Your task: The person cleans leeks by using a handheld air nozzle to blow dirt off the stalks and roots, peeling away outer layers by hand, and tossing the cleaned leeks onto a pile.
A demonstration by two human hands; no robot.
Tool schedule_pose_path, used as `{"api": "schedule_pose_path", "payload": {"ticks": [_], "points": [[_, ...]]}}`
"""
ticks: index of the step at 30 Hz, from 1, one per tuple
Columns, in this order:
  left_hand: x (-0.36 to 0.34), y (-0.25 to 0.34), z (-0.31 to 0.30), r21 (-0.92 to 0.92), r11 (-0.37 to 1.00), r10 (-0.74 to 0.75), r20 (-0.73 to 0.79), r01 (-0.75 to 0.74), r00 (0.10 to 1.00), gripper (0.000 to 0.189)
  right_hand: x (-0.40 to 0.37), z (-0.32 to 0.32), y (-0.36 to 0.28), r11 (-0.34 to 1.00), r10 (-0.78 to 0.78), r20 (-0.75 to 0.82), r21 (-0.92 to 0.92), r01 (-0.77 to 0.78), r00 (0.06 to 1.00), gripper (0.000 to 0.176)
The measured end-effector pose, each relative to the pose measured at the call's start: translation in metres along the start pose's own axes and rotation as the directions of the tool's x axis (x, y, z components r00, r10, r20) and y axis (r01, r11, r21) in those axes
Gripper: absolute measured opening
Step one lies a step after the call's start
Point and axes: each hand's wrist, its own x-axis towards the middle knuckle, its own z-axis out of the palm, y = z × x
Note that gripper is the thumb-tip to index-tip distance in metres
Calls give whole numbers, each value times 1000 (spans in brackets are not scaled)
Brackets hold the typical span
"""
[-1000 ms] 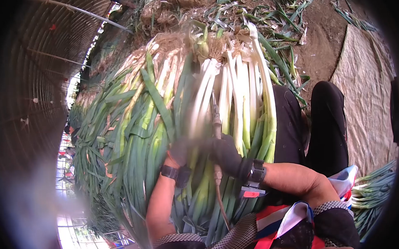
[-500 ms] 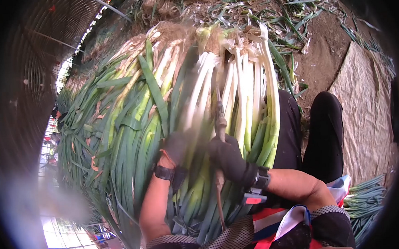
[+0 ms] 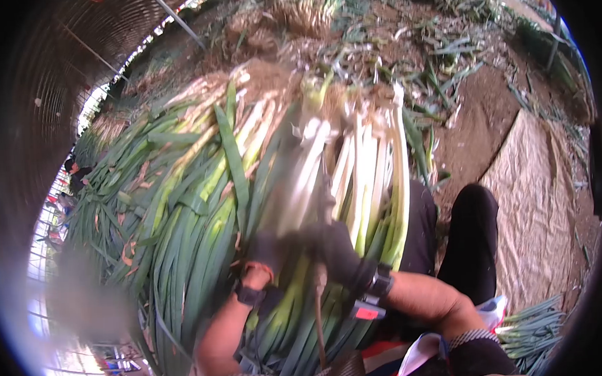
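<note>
My left hand (image 3: 270, 246), in a dark glove with a watch at the wrist, is blurred over a bunch of green onions with white stalks (image 3: 308, 164). My right hand (image 3: 337, 250), also gloved in black, is closed round a thin rod-like tool (image 3: 320, 274) that runs upright between the stalks. The two hands are close together. To the right of the tool lie more pale stalks (image 3: 371, 175) with roots at the top. What the left fingers do is smeared by motion.
A large pile of green onions (image 3: 202, 222) lies on the left. My bent knees (image 3: 474, 221) are at the right, beside a wrinkled brown sheet (image 3: 533, 198). Another green bunch (image 3: 535, 329) lies at the lower right. Leaf scraps (image 3: 443, 54) litter the soil behind.
The view has tilted, so the onions sit lower and more ground shows at the top. Both hands are closer together, still near the same stalks.
</note>
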Motion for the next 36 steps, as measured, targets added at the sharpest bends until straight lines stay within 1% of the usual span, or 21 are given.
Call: {"api": "schedule_pose_path", "payload": {"ticks": [1,3,5,7,8,9,10,11,13,15,18,20,21,23,24,26,28,32,33,34,36], "points": [[-4,13,-6,17,999,-28,-24,29,999,40,-1,-6,-8,993,-93,-62,-82,88,994,26],[-11,34,-16,47,996,-75,-53,77,996,44,-2,-1,1,998,-59,-113,9,60,992,5],[-13,51,-28,61,992,-105,-64,109,992,47,-10,0,4,958,-238,-53,-177,225,970,8],[-18,67,-39,56,989,-130,-70,134,989,49,-16,2,8,977,-51,18,206,46,999,9],[-21,69,-41,72,989,-123,-66,127,990,52,-18,3,11,759,176,169,604,-243,970,8],[-22,69,-40,56,989,-132,-59,136,989,53,-21,5,13,322,299,398,814,-484,868,8],[-23,67,-38,39,989,-142,-51,144,989,55,-25,3,9,678,203,245,663,-317,948,5],[-25,67,-36,22,988,-150,-43,151,988,56,-29,1,2,919,99,82,375,-123,992,4],[-30,72,-36,82,991,-101,-80,108,992,58,-36,-10,-16,982,-146,-7,-121,144,989,8],[-31,78,-40,117,988,-89,-92,100,992,58,-45,-2,-10,930,58,-32,365,-43,998,13],[-32,83,-40,110,983,-137,-70,144,988,56,-51,7,11,473,308,162,829,-299,938,10],[-26,77,-27,76,982,-171,-58,175,984,55,-53,17,44,589,305,119,756,-285,945,21],[-22,73,-21,98,979,-170,-66,176,983,55,-51,27,70,836,203,-5,522,-171,979,22],[-18,66,-12,149,973,-169,-74,179,983,55,-55,23,70,974,7,-91,227,14,996,15],[-19,66,-10,164,975,-138,-103,153,985,54,-56,17,68,969,-47,-92,238,68,995,17],[-22,67,-9,195,975,-81,-139,108,987,53,-58,-1,49,858,89,29,506,-91,996,20],[-24,58,0,259,965,18,-168,26,986,53,-59,-11,36,772,144,105,610,-179,984,25],[-39,80,-5,304,949,-20,-190,79,982,56,-66,-23,32,958,-99,-50,264,109,994,23],[-43,84,-6,276,960,0,-181,51,983,55,-70,-28,29,769,94,81,627,-124,992,21],[-46,86,-9,246,969,22,-176,22,984,55,-74,-38,13,405,282,207,860,-312,937,19],[-49,96,-15,206,979,38,-168,-3,985,54,-86,-45,6,690,139,124,700,-186,983,18]]}}
